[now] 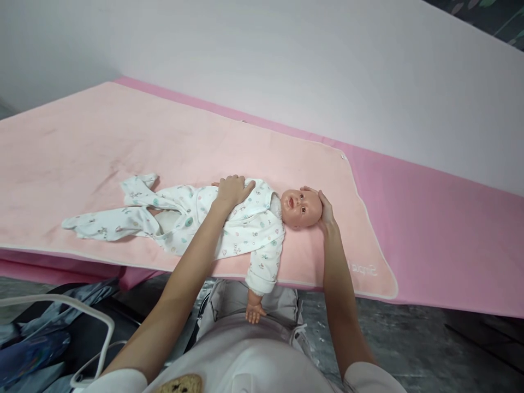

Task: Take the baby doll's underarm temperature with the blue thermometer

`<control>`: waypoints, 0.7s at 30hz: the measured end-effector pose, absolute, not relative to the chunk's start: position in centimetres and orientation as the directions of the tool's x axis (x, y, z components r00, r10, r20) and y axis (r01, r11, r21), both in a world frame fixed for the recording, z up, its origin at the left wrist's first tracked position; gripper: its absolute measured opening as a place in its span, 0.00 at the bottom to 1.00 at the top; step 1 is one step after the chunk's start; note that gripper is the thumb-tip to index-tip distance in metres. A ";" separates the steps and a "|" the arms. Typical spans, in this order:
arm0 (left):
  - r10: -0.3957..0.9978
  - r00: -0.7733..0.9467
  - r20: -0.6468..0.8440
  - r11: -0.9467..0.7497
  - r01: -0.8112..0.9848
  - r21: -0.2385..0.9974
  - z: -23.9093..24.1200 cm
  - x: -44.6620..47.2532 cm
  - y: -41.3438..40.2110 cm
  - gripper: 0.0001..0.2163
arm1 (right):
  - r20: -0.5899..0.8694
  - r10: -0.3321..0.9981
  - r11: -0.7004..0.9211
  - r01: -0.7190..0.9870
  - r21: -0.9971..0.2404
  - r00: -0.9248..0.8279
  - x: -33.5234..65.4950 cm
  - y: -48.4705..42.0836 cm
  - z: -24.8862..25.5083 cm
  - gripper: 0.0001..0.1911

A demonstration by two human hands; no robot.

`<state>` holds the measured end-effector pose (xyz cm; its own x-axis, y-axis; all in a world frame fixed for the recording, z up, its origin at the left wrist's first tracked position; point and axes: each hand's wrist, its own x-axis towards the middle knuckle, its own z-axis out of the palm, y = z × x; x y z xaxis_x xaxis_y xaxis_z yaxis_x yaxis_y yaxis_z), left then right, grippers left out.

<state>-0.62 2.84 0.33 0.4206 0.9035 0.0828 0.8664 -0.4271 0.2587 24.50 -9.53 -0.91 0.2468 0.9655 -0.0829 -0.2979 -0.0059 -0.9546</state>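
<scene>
A baby doll [302,208] lies on its back across the peach mat, its head to the right. It wears a white printed sleepsuit [245,232]; the legs are spread to the left, and a gap in the cloth shows near the thigh. My left hand [234,191] rests over the doll's chest and far arm, thumb apart, fingers bent over the far side. Cupped round the crown of its head is my right hand [326,208], with most fingers hidden behind the head. The doll's near arm hangs over the mat's front edge, its bare hand [255,313] pointing toward me.
The peach mat [82,142] lies on a pink-covered table [434,229] against a pale wall [286,65]. Below the front edge, at left, are a white curved frame [61,299] and a dark chair with cloth and a blue plastic item [33,352]. Grey floor shows at right.
</scene>
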 end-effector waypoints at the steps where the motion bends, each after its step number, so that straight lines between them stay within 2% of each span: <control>1: 0.904 0.421 0.078 -0.426 0.867 0.259 0.4 -0.6 2.8 0.26 | -0.068 0.962 0.013 -0.290 -0.957 0.265 24.5 -9.6 -0.9 0.21; 5: 0.902 0.427 0.065 -0.428 0.865 0.262 0.6 -0.6 2.6 0.26 | -0.128 0.967 -0.056 -0.308 -0.950 0.219 24.7 -9.6 -0.8 0.25; 10: 0.911 0.403 0.084 -0.410 0.867 0.283 0.3 -0.5 2.9 0.26 | -0.005 0.926 0.085 -0.222 -0.971 0.379 25.0 -9.2 -0.8 0.23; 14: 0.949 0.296 0.108 -0.315 0.876 0.365 -0.4 -0.4 3.3 0.24 | -0.077 0.945 0.006 -0.252 -0.968 0.318 24.6 -9.1 -0.9 0.23; 16: 0.950 0.263 0.166 -0.311 0.839 0.448 -0.4 -0.4 3.4 0.20 | -0.074 0.947 0.006 -0.249 -0.968 0.313 24.3 -9.2 -1.0 0.24; 19: 0.899 0.248 0.361 -0.422 0.709 0.565 0.2 -0.6 2.9 0.15 | -0.128 0.956 -0.066 -0.232 -0.970 0.263 24.4 -9.2 -1.0 0.28; 21: 0.831 0.358 0.425 -0.555 0.563 0.612 0.9 -0.8 2.2 0.14 | -0.072 0.933 -0.034 -0.115 -0.993 0.353 24.9 -8.7 -0.5 0.26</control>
<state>-0.82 2.24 0.86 0.3577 0.8313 0.4254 0.5631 -0.5554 0.6119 24.87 -8.67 -0.52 0.3531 0.9328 -0.0723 -0.1147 -0.0335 -0.9928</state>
